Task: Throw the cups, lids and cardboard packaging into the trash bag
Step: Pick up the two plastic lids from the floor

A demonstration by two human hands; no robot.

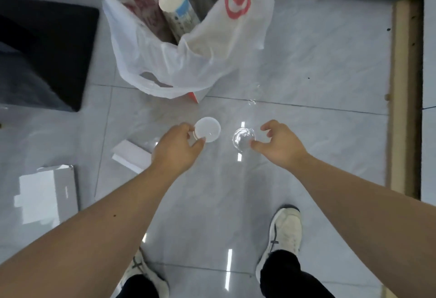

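Grip of the left hand (pixel 175 147): thumb and fingers pinched on the rim of a frosted round lid (pixel 207 129). Right hand (pixel 279 145): thumb touching the rim of a clear plastic cup (pixel 243 139), fingers spread above it; whether they have closed on it cannot be told, the cup being see-through and glare-washed.

Both pieces look thin, light, easily crushed and slick; best taken by the rim, lightly.

White trash bag (pixel 188 45) stands open just beyond the hands, a tall tube (pixel 175 7) already sticking out of it. Cardboard packaging (pixel 48 195) lies on the tiled floor (pixel 306 61) to the left, with a white box (pixel 132 154) near the left wrist. Probably more clear plastic (pixel 253 95) by the bag. Nothing blocks the path.
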